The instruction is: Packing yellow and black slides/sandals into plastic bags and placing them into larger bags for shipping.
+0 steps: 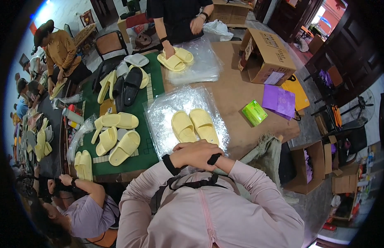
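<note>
I have both hands (194,153) crossed, open or closed I can't tell, before two pale-yellow open-toed slippers (184,126) on shiny clear plastic (161,112).

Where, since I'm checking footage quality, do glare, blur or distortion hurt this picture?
Head view: glare mottles the clear plastic beneath the pale yellow slippers nearest the wearer; head view: the fisheye lens skews the dark door near the black rim; head view: the blue-shirted person at far left looks small and soft.

Workshop with slippers (203,124), clear bags (161,111), cartons (271,56)
</note>
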Motion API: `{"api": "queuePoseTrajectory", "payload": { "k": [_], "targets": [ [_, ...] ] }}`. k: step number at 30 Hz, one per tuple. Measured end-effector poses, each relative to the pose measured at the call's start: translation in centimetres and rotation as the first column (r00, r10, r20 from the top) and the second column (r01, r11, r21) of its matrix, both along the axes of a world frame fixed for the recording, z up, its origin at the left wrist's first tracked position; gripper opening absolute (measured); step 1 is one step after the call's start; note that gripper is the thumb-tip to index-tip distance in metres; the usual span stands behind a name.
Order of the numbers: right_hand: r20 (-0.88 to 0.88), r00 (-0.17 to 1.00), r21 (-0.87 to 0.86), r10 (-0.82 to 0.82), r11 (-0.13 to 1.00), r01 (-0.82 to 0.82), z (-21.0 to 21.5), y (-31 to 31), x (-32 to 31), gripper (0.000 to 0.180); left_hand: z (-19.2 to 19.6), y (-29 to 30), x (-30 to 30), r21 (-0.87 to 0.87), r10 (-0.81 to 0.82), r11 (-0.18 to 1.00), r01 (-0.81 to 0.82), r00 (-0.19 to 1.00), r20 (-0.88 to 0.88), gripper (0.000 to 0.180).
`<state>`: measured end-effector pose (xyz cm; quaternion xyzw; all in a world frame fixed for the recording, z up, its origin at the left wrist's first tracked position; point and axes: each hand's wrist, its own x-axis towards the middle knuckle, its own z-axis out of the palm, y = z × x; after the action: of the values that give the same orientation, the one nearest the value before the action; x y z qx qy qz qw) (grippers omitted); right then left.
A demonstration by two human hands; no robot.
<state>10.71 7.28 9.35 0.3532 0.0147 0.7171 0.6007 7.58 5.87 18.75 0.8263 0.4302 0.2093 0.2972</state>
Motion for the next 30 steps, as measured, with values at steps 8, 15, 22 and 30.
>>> {"api": "queuePoseTrajectory", "payload": {
  "k": [8, 15, 22, 30],
  "targets": [
    [0.918, 0.382, 0.180, 0.107, 0.746, -0.641, -4.5, 2.8, 6.9, 0.075, 0.8, 0.1, 0.4, 0.013, -0.041, 0.999, 0.042, 0.998, -0.055, 0.052],
    [0.934, 0.269, 0.352, -0.234, 0.735, -0.580, -3.9, 2.5, 8.2, 0.067, 1.4, 0.0, 0.6, 0.181, -0.034, 0.982, 0.051, 0.995, -0.094, 0.063],
    [0.828, 0.132, 0.520, -0.545, 0.658, -0.544, -2.5, 3.9, 6.6, 0.059, 1.6, 0.1, 0.3, 0.119, 0.013, 0.993, 0.009, 0.984, -0.179, 0.066],
    [0.582, -0.043, 0.670, -0.812, 0.508, -0.541, -1.5, 4.3, 7.7, 0.049, -0.8, -0.2, 1.1, 0.253, 0.041, 0.967, -0.026, 0.998, -0.055, 0.062]
  ]
}}
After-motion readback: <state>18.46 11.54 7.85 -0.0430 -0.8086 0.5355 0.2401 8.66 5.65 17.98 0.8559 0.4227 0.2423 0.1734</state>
